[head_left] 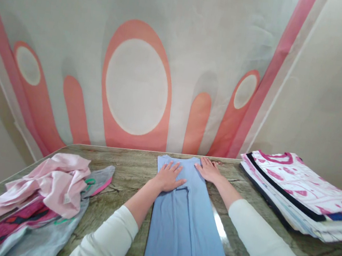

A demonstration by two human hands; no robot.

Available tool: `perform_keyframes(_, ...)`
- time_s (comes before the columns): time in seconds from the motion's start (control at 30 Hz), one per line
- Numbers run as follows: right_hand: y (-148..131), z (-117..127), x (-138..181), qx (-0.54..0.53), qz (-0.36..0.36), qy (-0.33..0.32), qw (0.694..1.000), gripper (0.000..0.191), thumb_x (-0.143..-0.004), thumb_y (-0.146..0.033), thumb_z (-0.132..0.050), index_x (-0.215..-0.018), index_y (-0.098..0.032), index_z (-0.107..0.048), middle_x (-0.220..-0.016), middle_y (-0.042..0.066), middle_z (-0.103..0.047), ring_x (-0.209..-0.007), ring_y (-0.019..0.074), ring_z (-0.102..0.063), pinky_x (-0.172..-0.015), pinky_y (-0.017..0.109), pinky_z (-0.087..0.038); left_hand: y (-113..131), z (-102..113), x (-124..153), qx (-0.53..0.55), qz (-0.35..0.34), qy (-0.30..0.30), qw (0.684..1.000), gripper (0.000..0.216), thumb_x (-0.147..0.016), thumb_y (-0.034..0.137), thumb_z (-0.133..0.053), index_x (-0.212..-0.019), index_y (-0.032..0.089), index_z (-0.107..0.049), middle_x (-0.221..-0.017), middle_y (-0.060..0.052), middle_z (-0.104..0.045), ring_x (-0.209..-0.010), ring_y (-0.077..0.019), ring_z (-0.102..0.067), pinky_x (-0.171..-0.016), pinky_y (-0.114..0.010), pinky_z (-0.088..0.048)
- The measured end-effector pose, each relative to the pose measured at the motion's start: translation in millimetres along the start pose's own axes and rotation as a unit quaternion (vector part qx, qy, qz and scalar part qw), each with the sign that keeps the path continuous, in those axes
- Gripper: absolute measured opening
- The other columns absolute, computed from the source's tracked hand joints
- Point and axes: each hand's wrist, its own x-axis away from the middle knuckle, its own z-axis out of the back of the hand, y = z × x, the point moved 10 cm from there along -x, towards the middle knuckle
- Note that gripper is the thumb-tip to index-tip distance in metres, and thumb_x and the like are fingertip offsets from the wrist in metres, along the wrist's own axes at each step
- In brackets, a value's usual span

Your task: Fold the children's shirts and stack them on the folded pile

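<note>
A light blue garment (170, 228) lies lengthwise on the table in front of me, its far end close to the table's back edge. Its sides look folded inward, with long creases running toward me; I cannot tell its exact kind. My left hand (169, 177) rests flat on the upper part of the cloth, fingers spread. At the garment's far right corner lies my right hand (208, 169), fingers stretched out and palm down, partly on the fabric and partly over the tabletop.
A wood-patterned table (130, 169) meets the wall at its far edge. Loose, crumpled clothes, with a pink garment (66, 181) on top, lie at the left. A stack of folded clothes (301, 191) stands at the right. Behind is a grey panel with coral shapes (137, 85).
</note>
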Motion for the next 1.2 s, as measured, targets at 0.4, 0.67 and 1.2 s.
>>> perform_keyframes(0.4,-63,-9,92,-0.023,0.188,-0.025,0.982,0.067,-0.089,-0.057,-0.012,-0.142,-0.017,-0.022,-0.148,0.005,-0.019,-0.135,0.0203,-0.015,-0.110,0.040,-0.010,-11,0,3,-0.001,0.044,0.026,0.999,0.058,-0.092,0.053,-0.014,-0.139,0.022,-0.026,-0.147,-0.007,-0.020,-0.134,-0.0245,-0.016,-0.106,-0.046,-0.016)
perform_keyframes(0.67,-105,22,143,-0.031,0.264,0.022,0.964,0.061,-0.091,-0.051,-0.021,-0.141,-0.016,-0.024,-0.148,0.007,-0.018,-0.136,0.0217,-0.012,-0.110,0.042,-0.007,-53,5,35,-0.012,0.127,0.022,0.992,0.053,-0.093,0.043,-0.017,-0.138,0.017,-0.027,-0.146,-0.009,-0.022,-0.134,-0.0232,-0.019,-0.106,-0.047,-0.015)
perform_keyframes(1.2,-182,22,221,-0.097,0.365,-0.077,0.923,0.071,-0.086,-0.059,-0.032,-0.141,-0.015,-0.023,-0.147,0.011,-0.019,-0.135,0.0261,-0.015,-0.111,0.046,-0.006,-65,-3,45,-0.008,0.142,0.018,0.990,0.064,-0.090,0.053,-0.017,-0.139,0.013,-0.023,-0.147,-0.012,-0.018,-0.134,-0.0250,-0.017,-0.106,-0.045,-0.016)
